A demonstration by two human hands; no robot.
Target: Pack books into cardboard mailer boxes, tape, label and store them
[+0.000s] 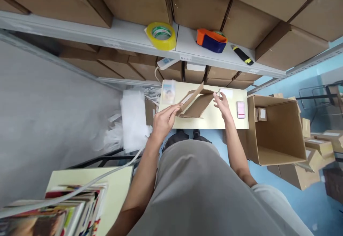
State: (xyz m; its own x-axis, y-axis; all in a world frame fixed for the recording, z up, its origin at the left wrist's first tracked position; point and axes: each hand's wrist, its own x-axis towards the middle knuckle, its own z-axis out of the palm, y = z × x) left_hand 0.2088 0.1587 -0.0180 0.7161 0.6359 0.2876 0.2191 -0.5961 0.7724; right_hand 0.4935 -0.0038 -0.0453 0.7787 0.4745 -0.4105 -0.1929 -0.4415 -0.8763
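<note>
A flat brown cardboard mailer box (197, 104), partly unfolded, lies on a pale yellow table (211, 121). My left hand (164, 119) grips its left edge, fingers closed on the flap. My right hand (222, 104) touches the box's right side with fingers spread. A small pink packet (240, 109) lies on the table right of my right hand. A clear packet with a printed card (168, 91) lies at the table's left end.
An open empty carton (277, 130) stands right of the table. On the grey shelf (123, 36) above are a yellow tape roll (162, 35), an orange-blue tape dispenser (211, 40) and a black-yellow knife (242, 55). White wrap (133, 120) hangs left; books (69, 207) are stacked at lower left.
</note>
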